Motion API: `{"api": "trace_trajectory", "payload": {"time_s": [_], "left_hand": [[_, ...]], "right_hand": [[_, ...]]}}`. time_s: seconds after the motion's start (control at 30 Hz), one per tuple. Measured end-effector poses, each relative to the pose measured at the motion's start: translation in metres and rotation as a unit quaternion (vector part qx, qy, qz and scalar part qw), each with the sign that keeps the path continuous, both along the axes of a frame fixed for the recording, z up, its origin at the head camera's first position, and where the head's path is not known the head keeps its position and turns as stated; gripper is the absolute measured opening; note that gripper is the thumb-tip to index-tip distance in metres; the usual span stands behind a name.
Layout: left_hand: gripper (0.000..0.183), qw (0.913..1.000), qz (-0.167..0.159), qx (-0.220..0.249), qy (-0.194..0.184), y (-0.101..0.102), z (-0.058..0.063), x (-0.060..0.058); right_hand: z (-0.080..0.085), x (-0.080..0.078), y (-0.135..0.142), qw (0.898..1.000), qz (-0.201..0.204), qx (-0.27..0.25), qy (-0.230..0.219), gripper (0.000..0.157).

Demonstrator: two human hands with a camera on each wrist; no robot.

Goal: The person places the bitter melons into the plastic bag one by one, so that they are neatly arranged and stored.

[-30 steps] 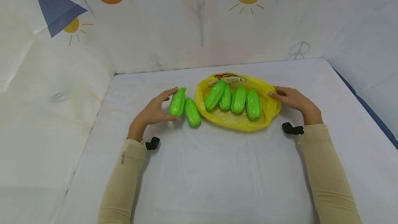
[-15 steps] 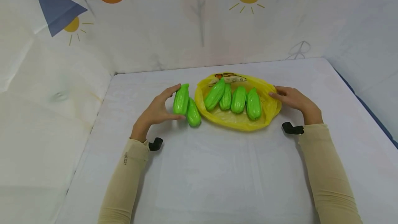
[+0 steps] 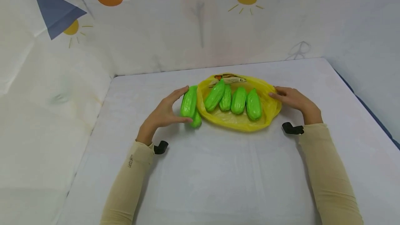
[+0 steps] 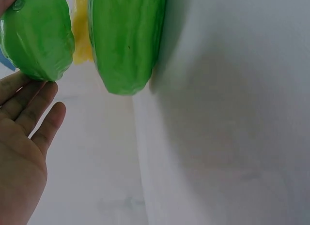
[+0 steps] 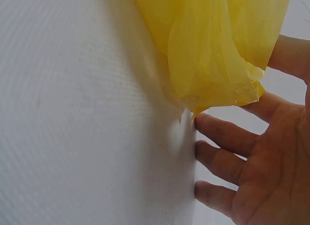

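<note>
My left hand (image 3: 163, 113) holds a shiny green, ridged zucchini (image 3: 189, 101) between thumb and fingertips, raised over the table. In the left wrist view this zucchini (image 4: 38, 36) meets the fingertips at its lower end. Partly hidden beneath it in the head view lies a second zucchini (image 3: 196, 121), beside the bag's left rim. The yellow plastic bag (image 3: 231, 123) lies spread wide, mouth facing up, with several zucchinis (image 3: 239, 100) inside. At its right rim, my right hand (image 3: 295, 99) pinches the plastic between thumb and forefinger; the other fingertips touch the table in the right wrist view.
A white cloth covers the table (image 3: 212, 176). Behind it stands a pale fabric wall (image 3: 162, 34) printed with lamps. Another pale wall (image 3: 47, 114) rises along the left edge. Black wrist cameras (image 3: 160, 147) stick out from both sleeves.
The left hand has carried its zucchini to the right, up to the bag's left rim and over the second zucchini. The right hand has stayed at the bag's right rim.
</note>
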State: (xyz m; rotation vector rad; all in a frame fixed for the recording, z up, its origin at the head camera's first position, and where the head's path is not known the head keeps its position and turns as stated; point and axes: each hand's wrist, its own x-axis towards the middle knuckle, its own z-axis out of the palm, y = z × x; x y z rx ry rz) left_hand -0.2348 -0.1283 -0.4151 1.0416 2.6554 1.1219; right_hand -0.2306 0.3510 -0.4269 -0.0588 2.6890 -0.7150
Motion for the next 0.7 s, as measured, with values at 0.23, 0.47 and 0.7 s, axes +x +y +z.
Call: {"api": "trace_trajectory", "payload": {"time_s": [0.23,0.47,0.7], "left_hand": [[0.109,0.9999,-0.010,0.004,0.006,0.014,0.008,-0.003],[0.110,0.9991,-0.039,0.009,0.017,0.037,0.019,-0.011],[0.109,0.9983,-0.052,-0.010,0.024,0.057,0.028,-0.014]], "right_hand": [[-0.002,-0.002,0.000,1.000,0.003,0.002,0.005,0.089],[-0.001,0.000,0.001,1.000,0.000,0.010,0.002,0.089],[-0.001,0.001,0.000,1.000,0.003,0.004,0.010,0.087]]}}
